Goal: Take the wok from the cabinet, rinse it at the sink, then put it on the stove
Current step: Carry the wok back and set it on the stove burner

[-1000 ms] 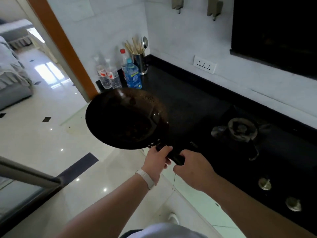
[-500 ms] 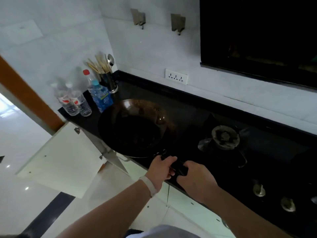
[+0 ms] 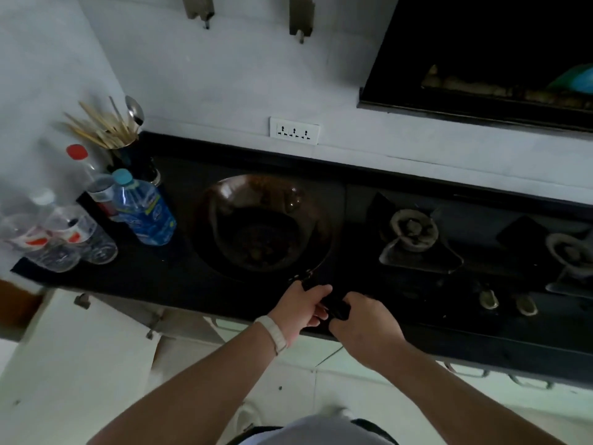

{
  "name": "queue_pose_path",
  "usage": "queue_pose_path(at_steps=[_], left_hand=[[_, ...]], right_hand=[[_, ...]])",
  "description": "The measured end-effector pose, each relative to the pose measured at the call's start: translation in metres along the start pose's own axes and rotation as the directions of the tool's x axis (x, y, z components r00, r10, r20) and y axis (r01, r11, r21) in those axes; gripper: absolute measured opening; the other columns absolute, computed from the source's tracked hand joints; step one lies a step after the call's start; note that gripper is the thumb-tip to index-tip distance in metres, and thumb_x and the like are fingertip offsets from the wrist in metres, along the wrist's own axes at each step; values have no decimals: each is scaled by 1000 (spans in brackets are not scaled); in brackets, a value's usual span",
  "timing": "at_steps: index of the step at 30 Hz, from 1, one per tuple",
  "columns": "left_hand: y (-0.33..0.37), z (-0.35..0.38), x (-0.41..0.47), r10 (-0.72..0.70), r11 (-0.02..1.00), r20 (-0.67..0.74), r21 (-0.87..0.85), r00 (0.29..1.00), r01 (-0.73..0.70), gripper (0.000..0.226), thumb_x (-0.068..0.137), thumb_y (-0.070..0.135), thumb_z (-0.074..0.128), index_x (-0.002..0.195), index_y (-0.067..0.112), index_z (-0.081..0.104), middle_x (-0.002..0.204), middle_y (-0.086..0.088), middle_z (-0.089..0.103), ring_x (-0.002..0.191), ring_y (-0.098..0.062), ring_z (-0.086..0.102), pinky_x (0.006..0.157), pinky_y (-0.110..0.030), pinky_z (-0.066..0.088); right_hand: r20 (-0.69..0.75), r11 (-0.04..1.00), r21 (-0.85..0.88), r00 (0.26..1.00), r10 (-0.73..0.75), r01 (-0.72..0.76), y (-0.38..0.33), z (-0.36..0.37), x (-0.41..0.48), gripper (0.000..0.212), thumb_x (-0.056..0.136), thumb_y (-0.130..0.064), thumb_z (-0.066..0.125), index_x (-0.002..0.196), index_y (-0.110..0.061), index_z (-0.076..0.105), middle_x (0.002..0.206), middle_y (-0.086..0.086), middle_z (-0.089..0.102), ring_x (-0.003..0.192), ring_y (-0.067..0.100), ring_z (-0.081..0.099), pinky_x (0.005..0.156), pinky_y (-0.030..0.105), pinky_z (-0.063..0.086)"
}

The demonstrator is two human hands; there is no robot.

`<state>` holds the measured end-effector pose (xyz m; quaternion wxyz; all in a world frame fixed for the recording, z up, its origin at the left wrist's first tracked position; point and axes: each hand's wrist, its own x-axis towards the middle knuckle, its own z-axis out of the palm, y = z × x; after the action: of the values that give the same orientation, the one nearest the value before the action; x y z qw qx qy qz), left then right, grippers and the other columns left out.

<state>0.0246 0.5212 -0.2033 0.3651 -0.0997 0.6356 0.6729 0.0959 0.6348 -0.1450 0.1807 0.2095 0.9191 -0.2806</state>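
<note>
You hold the wok (image 3: pixel 261 224) by its handle with left hand (image 3: pixel 300 311) and right hand (image 3: pixel 362 319) wrapped tight (sharing its weight), over the counter's (image 3: pixel 160 277) left end.

Bottles (image 3: pixel 144 213), chopstick holder (image 3: pixel 128 152), wall socket (image 3: pixel 294 130)

The wok (image 3: pixel 261 224) is dark brown, almost black, with rusty brown mottling inside and a black handle (image 3: pixel 332 305). The counter (image 3: pixel 154 277) is black against a pale grey-white wall (image 3: pixel 224 85). One bottle (image 3: pixel 144 210) is blue with a light blue cap; another (image 3: pixel 91 179) is clear with a red cap. The wall socket (image 3: pixel 294 130) is white. A white band (image 3: pixel 272 329) circles the left wrist. The cabinet door (image 3: pixel 73 364) is cream.
</note>
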Motion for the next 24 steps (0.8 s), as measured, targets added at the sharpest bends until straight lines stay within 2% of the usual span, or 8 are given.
queue_pose_path(at_steps=[8,11,19,24], left_hand=[[9,-34,10,-40,994,170,106,985,22,22,92,23,62,72,17,56,50,5,58,48,-10,53,48,-22,38],[11,-38,20,-60,994,198,97,978,42,20,92,20,62,74,15,54,53,2,57,48,-10,52,47,-22,36],[14,-40,44,-115,992,216,78,970,101,17,91,15,59,75,15,53,58,0,52,49,-11,51,50,-24,32],[15,-39,58,-134,988,237,102,962,112,15,91,15,59,77,16,54,58,3,54,51,-10,52,51,-24,35]], right_hand=[[-76,989,55,987,145,-141,-30,26,-6,10,84,-27,59,92,-21,58,76,-1,66,65,19,66,53,30,51],[-93,986,46,982,165,-161,-35,30,1,14,84,-28,58,96,-20,58,77,-1,66,66,19,66,58,33,55],[-91,982,-8,978,185,-187,-36,36,26,18,89,-33,54,103,-20,54,80,-2,63,68,16,63,60,33,56],[-101,981,10,976,193,-193,-31,40,36,19,91,-32,54,105,-19,53,82,-4,62,70,15,61,58,29,50]])
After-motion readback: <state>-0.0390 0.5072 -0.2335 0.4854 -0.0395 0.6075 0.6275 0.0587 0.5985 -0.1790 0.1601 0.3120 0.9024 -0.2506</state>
